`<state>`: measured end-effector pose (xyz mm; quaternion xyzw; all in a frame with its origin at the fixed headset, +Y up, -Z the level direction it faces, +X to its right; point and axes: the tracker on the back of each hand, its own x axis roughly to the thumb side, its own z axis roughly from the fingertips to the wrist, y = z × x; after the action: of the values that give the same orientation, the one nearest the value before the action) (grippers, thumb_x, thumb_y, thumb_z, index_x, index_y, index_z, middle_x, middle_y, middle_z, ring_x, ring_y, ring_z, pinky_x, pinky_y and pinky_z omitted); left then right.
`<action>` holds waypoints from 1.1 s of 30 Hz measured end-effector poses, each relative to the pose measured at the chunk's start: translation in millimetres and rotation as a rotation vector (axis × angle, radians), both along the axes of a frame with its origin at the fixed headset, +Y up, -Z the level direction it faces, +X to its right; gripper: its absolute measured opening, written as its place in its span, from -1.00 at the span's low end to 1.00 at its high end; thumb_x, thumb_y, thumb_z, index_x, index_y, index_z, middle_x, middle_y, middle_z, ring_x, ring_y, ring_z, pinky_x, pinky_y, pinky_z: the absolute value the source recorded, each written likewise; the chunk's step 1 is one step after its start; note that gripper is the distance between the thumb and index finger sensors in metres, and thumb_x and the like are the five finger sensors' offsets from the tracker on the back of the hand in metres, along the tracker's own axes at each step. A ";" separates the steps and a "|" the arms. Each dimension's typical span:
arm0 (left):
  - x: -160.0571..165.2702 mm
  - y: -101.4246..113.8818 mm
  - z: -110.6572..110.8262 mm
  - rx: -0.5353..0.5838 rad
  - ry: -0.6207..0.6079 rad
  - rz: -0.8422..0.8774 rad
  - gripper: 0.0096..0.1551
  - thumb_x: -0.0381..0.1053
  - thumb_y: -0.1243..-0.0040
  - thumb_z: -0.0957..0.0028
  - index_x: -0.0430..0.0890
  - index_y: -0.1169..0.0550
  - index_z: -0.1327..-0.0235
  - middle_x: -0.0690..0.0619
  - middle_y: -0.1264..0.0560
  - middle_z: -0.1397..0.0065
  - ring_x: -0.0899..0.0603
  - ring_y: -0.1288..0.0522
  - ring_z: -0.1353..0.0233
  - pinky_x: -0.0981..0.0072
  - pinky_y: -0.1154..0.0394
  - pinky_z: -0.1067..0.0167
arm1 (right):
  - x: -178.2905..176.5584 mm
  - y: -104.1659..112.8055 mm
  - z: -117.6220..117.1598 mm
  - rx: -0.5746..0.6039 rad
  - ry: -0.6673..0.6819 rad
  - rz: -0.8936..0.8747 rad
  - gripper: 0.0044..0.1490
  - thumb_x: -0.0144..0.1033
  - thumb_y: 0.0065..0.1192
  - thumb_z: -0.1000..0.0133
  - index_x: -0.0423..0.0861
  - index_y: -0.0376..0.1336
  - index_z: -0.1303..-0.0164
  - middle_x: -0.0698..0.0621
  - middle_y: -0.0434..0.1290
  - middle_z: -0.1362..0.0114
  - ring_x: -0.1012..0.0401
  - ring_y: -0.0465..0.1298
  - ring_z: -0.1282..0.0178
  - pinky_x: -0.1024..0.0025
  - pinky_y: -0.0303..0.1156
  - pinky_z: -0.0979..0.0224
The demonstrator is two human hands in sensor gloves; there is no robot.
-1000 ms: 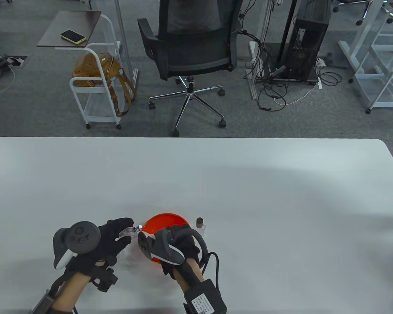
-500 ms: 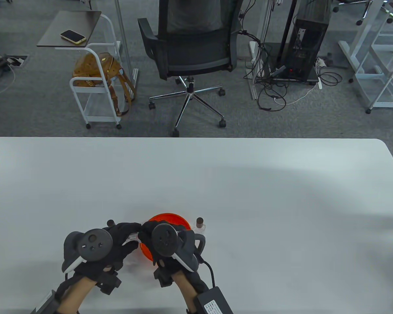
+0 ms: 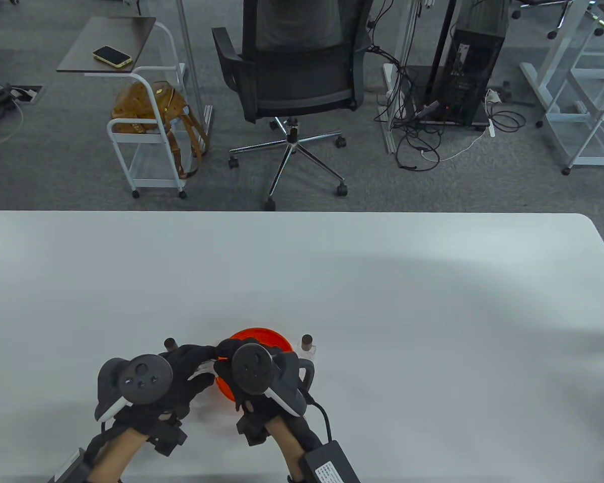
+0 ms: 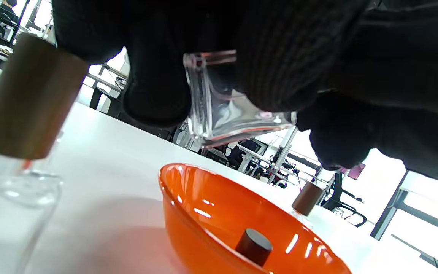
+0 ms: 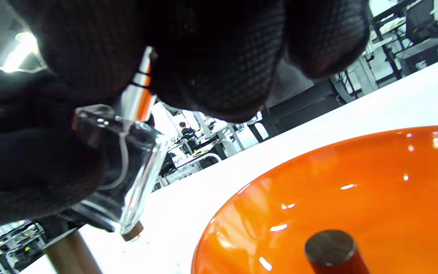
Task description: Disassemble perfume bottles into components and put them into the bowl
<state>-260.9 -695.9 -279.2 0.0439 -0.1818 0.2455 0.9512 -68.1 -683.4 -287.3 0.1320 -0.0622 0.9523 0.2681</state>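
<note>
Beside the orange bowl [image 3: 277, 338], the left hand [image 3: 181, 375] grips a clear glass bottle [image 4: 226, 110] by its body while the right hand [image 3: 231, 354] pinches its sprayer top; slick, rigid, likely breakable glass, best held by its flat sides.

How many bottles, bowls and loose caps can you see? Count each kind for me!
Bottles: 3 (held bottle, left bottle, right bottle)
Loose caps: 1 (cap, inside the bowl)
Bowls: 1 (orange bowl)
Total: 5
</note>
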 end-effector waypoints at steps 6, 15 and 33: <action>-1.5 -0.6 1.6 -0.003 -0.009 -0.009 -0.40 0.04 -0.48 0.14 0.00 -0.68 -0.23 -0.09 -0.71 -0.29 -0.19 -0.77 -0.13 -0.20 -0.50 -0.26 | -2.3 -2.9 0.7 0.038 -0.010 0.036 -0.49 0.09 0.33 0.16 0.18 0.48 0.04 0.19 0.71 0.13 0.38 0.73 0.38 0.09 0.61 -0.18; -4.1 -2.3 0.3 -0.013 -0.015 0.009 -0.40 0.04 -0.47 0.14 0.00 -0.68 -0.23 -0.09 -0.71 -0.29 -0.19 -0.77 -0.14 -0.20 -0.50 -0.26 | -2.6 -2.3 0.9 0.048 -0.004 0.018 -0.49 0.09 0.32 0.15 0.19 0.48 0.03 0.19 0.69 0.06 0.37 0.73 0.31 0.08 0.60 -0.21; -5.3 -2.7 -0.2 -0.015 -0.012 0.025 -0.40 0.05 -0.47 0.14 -0.01 -0.69 -0.23 -0.09 -0.72 -0.28 -0.19 -0.77 -0.12 -0.20 -0.50 -0.25 | -4.8 -3.1 3.0 0.083 0.009 0.072 -0.47 0.09 0.30 0.14 0.20 0.45 -0.03 0.18 0.66 -0.04 0.36 0.74 0.20 0.07 0.58 -0.25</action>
<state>-266.1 -698.6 -279.4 0.0374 -0.1853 0.2588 0.9473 -72.9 -686.5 -284.2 0.1495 -0.0956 0.9573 0.2281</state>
